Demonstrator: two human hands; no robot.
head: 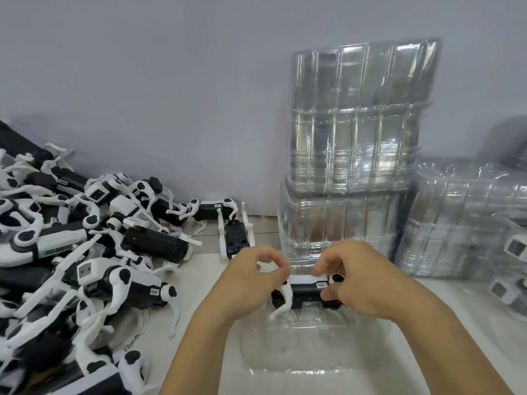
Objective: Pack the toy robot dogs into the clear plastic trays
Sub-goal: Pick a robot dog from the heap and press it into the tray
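My left hand [251,276] and right hand [353,283] pinch the toy robot dog [306,292] by its stiff body. It seems light (thin legs look snappable), so I avoid them.

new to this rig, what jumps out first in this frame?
Dead centre, the left hand and right hand grip one black-and-white toy robot dog over the far edge of a clear plastic tray lying in front of the person. Filling the left side is a big tangled heap of toy dogs. Behind the hands, against the wall, stand tall stacks of empty clear trays.
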